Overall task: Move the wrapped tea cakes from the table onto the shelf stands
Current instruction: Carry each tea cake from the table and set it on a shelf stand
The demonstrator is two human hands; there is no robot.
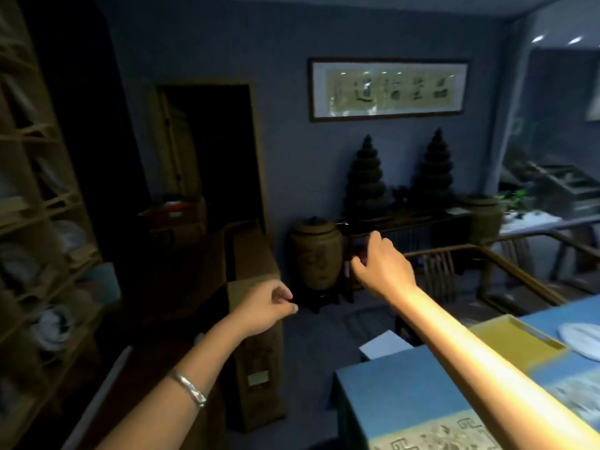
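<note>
At lower right, table (406, 401): blue cloth, pale patterned border with key-fret motif along the near edge. On it, yellow tray (516, 339), rectangular, raised rim, matte; just beside the tray, wrapped tea cake (581, 341), flat white disc in paper, cut off by the frame edge. At least this one not yet moved; others on the table not visible.

At far left, shelf (39, 203): pale wood, slatted and angled stands, dim and blurred. Several rounded white wrapped shapes already resting in the stands, probably tea cakes; exact count not readable. Judged partly done, with the remainder unknown.

Left hand (264, 308): raised at centre, fingers loosely curled, thumb near fingertips, holding nothing. Silver bangle (190, 386) on that wrist, smooth metal. Right hand (380, 264): stretched forward, fingers spread and relaxed, empty, well apart from the left. Neither hand in contact with any tea cake or stand; apparently between trips.

Behind the hands: tall cardboard box (256, 319), brown, open-topped, small label low on its face. Lidded clay jar (316, 251), rounded, dull brown, on a dark stand. Two dark tiered pagoda-shaped ornaments (367, 177) on a dark wooden side table. Framed calligraphy scroll (388, 89), long, glazed, reflective, on the blue-grey wall.
</note>
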